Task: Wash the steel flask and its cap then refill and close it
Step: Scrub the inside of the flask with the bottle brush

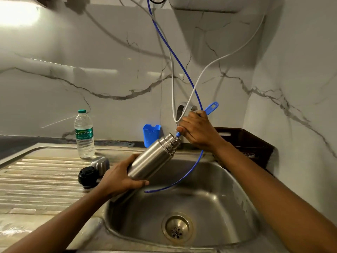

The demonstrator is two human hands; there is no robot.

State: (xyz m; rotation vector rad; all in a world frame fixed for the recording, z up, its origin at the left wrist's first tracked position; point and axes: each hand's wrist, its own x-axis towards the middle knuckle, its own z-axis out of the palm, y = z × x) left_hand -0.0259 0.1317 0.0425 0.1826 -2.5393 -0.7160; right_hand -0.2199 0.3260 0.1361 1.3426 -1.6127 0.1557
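Flask (153, 161) is being held tilted over the sink (228, 207), mouth up and toward the wall, base toward the person. Left hand (120, 178) is wrapping its grip round the lower body. Right hand (197, 132) is closing its grip on the blue handle of a brush (211, 107), whose stem is entering the flask's threaded mouth.

Step in hand, as I judge it: scrubbing the inside. Bristles are hidden within, so depth cannot be told. Cap (89, 177) is lying on the ribbed desk (36, 179) left of the sink, just beside the left wrist, seemingly not yet washed.

Next move is likely calling for drawing the brush straight out along the flask's axis, then rinsing. The left grip should be staying firm, since wet steel is probably slippery.

Materials: flask is a smooth satin steel cylinder with a ridged neck. Cap is round, ribbed black plastic, with a domed steel piece behind it. Sink is dull steel with rounded corners. A thin blue tube (183, 70) is looping down into it.
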